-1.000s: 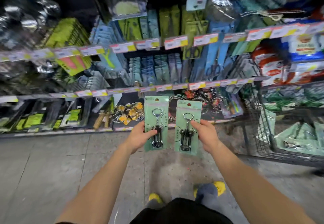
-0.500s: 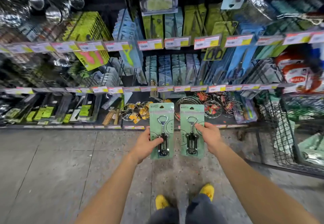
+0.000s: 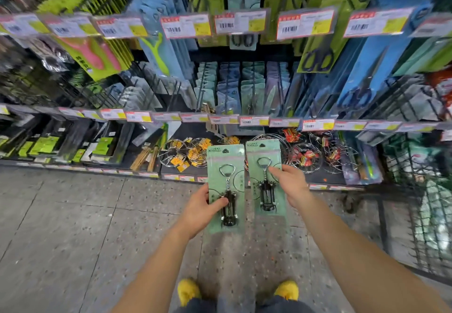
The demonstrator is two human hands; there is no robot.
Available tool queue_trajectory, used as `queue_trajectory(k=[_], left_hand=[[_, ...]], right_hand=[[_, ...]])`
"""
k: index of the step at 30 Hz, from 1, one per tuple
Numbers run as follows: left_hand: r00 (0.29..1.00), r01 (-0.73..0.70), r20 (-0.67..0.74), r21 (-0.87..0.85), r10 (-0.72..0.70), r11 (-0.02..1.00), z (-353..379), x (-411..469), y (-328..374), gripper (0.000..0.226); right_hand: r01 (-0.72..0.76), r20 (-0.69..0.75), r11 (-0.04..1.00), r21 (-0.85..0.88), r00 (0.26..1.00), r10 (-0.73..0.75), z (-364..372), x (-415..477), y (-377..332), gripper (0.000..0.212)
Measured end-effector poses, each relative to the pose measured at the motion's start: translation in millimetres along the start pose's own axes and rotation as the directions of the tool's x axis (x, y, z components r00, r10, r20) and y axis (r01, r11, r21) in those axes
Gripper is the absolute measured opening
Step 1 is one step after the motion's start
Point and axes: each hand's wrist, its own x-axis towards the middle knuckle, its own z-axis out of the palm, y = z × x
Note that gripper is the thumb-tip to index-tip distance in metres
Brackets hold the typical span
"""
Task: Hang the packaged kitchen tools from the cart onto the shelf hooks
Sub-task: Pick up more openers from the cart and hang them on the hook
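I hold two pale green carded corkscrew packs upright, side by side, in front of the lowest shelf. My left hand point(image 3: 204, 208) grips the left corkscrew pack point(image 3: 226, 168) by its left edge, thumb across the metal tool. My right hand point(image 3: 291, 185) grips the right corkscrew pack point(image 3: 263, 151) by its right edge, which sits slightly higher. The shelf hooks point(image 3: 227, 87) in the middle row carry rows of similar pale green and blue carded packs. The wire cart point(image 3: 423, 205) stands at the right edge with pale green packs inside.
Price-tag rails point(image 3: 247, 120) run across the shelf fronts. Wire racks with orange and red tags point(image 3: 186, 153) lie on the bottom shelf behind the packs. Larger green and blue packs hang in the top row. Speckled floor lies left of my yellow shoes point(image 3: 188, 290).
I have stepped closer to the shelf, which now fills more of the view. Both packs stay in my hands, and the cart has slid further to the right edge.
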Motion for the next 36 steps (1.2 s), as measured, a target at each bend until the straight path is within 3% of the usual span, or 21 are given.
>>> queue_trajectory(k=[2, 6, 9, 10, 14, 24, 28, 30, 34, 36], left_hand=[[1.000, -0.018, -0.001, -0.010, 0.018, 1.000, 5.8, 29.5, -16.9, 0.035], [0.991, -0.129, -0.015, 0.011, 0.129, 0.992, 12.9, 98.7, -56.8, 0.034], [0.975, -0.213, -0.056, 0.003, 0.213, 0.977, 17.8, 156.0, -86.1, 0.032], [0.968, -0.241, -0.072, -0.004, 0.240, 0.971, 18.7, 176.1, -96.0, 0.032], [0.914, -0.397, -0.095, -0.003, 0.395, 0.918, 20.4, 248.2, -132.1, 0.035], [0.799, -0.596, -0.130, -0.035, 0.588, 0.802, 25.9, 303.4, -165.2, 0.036], [0.800, -0.596, -0.101, -0.029, 0.591, 0.802, 27.4, 299.1, -164.6, 0.034], [0.798, -0.601, -0.084, -0.035, 0.596, 0.799, 27.0, 295.7, -161.9, 0.035], [0.790, -0.612, -0.077, -0.049, 0.608, 0.789, 29.1, 292.0, -158.5, 0.034], [0.787, -0.617, -0.069, -0.051, 0.614, 0.785, 30.7, 290.8, -156.3, 0.035]], right_hand=[[0.046, -0.013, 0.999, -0.020, 0.999, -0.046, 10.4, 32.0, 10.1, 0.022], [0.120, -0.037, 0.992, 0.033, 0.992, -0.119, 35.6, 108.5, 37.8, 0.040], [0.188, -0.019, 0.979, 0.082, 0.982, -0.187, 54.9, 154.3, 52.7, 0.007], [0.235, -0.038, 0.968, 0.085, 0.972, -0.233, 60.4, 170.5, 56.5, 0.007], [0.456, -0.098, 0.878, 0.143, 0.890, -0.446, 74.3, 231.0, 71.7, 0.018], [0.746, -0.082, 0.649, 0.152, 0.664, -0.744, 79.1, 282.5, 96.3, 0.032], [0.811, -0.107, 0.563, 0.160, 0.581, -0.807, 78.5, 279.2, 87.9, 0.068], [0.808, -0.102, 0.561, 0.178, 0.582, -0.807, 76.9, 273.0, 80.0, 0.066], [0.770, -0.126, 0.592, 0.238, 0.629, -0.767, 78.3, 259.2, 68.8, 0.028], [0.754, -0.139, 0.610, 0.243, 0.649, -0.748, 80.8, 261.1, 66.0, 0.030]])
